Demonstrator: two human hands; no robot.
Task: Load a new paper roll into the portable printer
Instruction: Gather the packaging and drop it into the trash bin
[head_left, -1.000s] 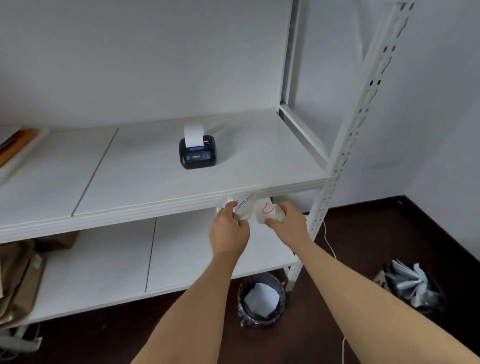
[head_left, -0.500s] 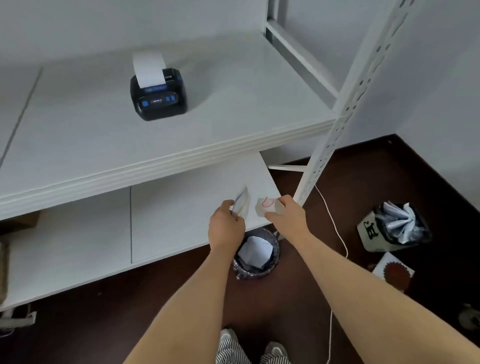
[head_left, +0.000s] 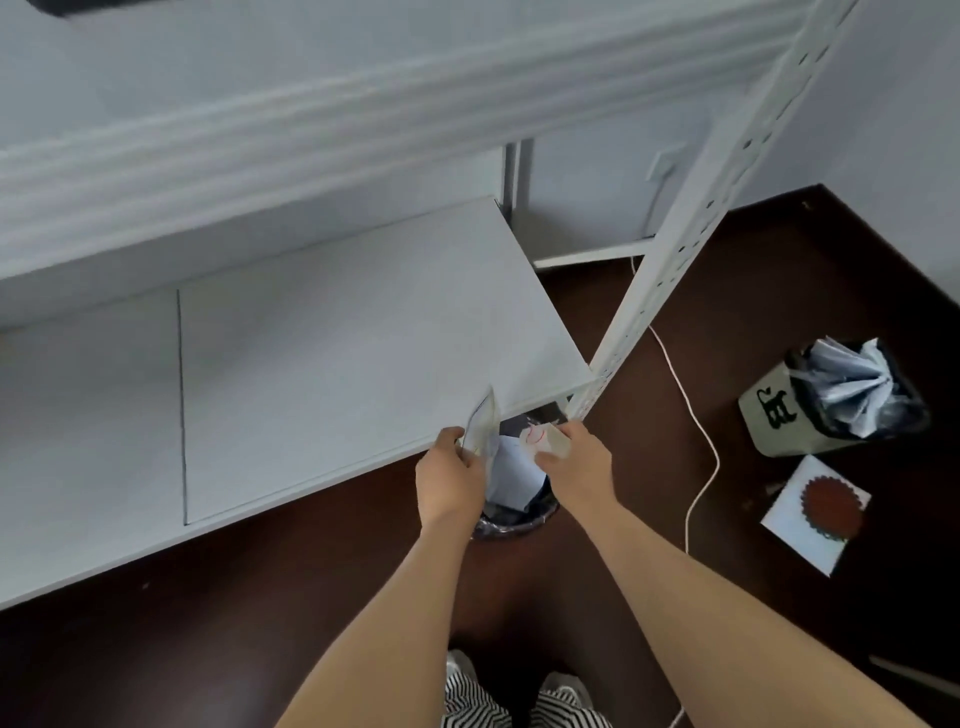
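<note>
Taking the small wastebasket (head_left: 514, 512) on the dark floor as the landmark, a white lower shelf (head_left: 332, 332) stretches off to its left and behind it, its front corner jutting over the bin's far rim. Directly above the basket's left edge, the left hand (head_left: 449, 480) pinches a clear plastic wrapper (head_left: 480, 428) between thumb and fingers, holding it upright; the grip looks pressed onto the film, and the position over the bin suggests the wrapper is about to be dropped in as waste. Inside the basket lie crumpled white sheets against a dark liner. Above the basket's right edge, the right hand (head_left: 574, 460) curls its fingers around the new paper roll (head_left: 540, 439), a small white roll with a red mark on its face, kept off to the side of the opening, probably so that it does not fall in with the packaging. So the roll appears unwrapped but not yet loaded. The printer itself is barely in view: only a dark sliver at the top left corner, on the upper shelf, far above and left of the basket, may be it. Right of the basket stands the perforated white shelf post (head_left: 670, 260), then a white cable (head_left: 696, 415) trailing across the floor, and farther right a second bin (head_left: 831, 402) stuffed with a plastic bag.
</note>
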